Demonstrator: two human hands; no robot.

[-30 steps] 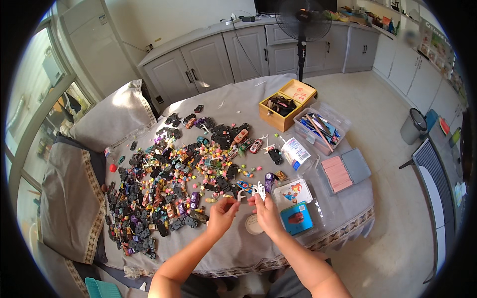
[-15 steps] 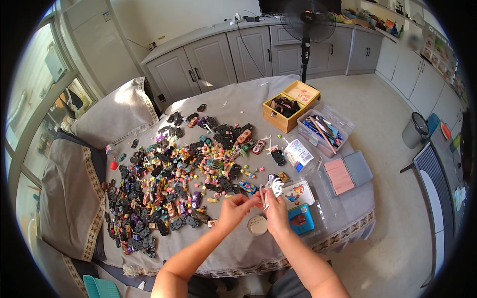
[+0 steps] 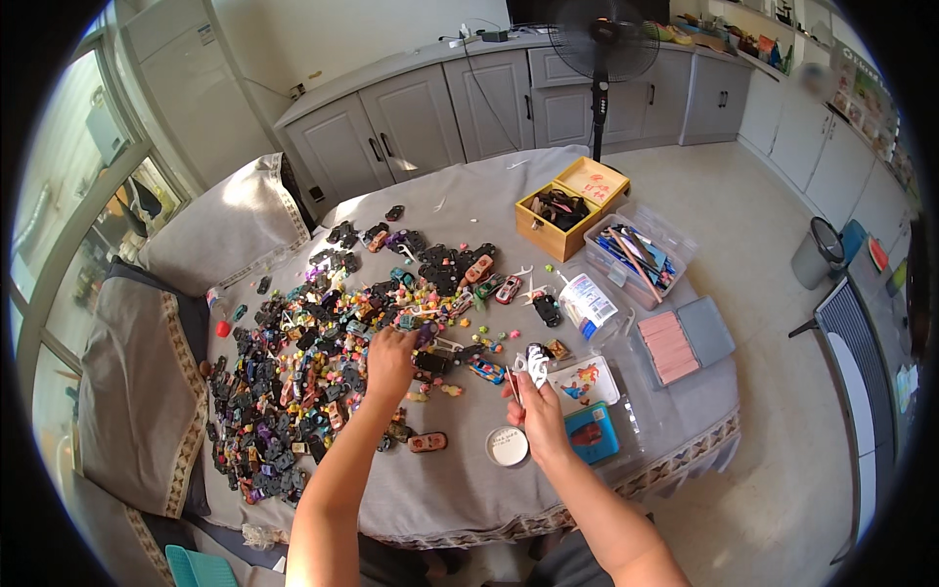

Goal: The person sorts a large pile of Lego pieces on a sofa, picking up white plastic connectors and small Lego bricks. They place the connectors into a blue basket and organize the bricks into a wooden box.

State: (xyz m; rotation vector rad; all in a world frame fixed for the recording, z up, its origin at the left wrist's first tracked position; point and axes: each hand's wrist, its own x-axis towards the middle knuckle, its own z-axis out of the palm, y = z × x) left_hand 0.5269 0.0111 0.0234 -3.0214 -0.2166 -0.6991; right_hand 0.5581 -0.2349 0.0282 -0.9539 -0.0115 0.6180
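My right hand (image 3: 538, 419) is closed round a bunch of thin white plastic sticks (image 3: 534, 368), whose ends stick up above the fingers. My left hand (image 3: 391, 360) reaches into the right side of a big pile of small toy cars (image 3: 284, 382) and tiny coloured pieces. Its fingers curl down among the toys, and what they pinch is hidden. Beside those fingers lie a dark toy car (image 3: 430, 362) and a white stick (image 3: 448, 345). A blue and orange toy car (image 3: 486, 370) rests between my hands. Below my right hand lies a round cream lid (image 3: 507, 447).
On the right of the cloth-covered table stand a wooden box (image 3: 548, 235), a clear bin of pens (image 3: 641, 256), a white-labelled jar (image 3: 590, 305) and a grey case of pink pieces (image 3: 670, 347). A picture tray (image 3: 587, 383) and blue box (image 3: 593, 433) lie nearer. A fan (image 3: 601, 98) stands behind.
My left hand has left my right hand and moved left and up into the pile. A reddish toy car now shows fully near the table's front. My right hand stays with the white sticks.
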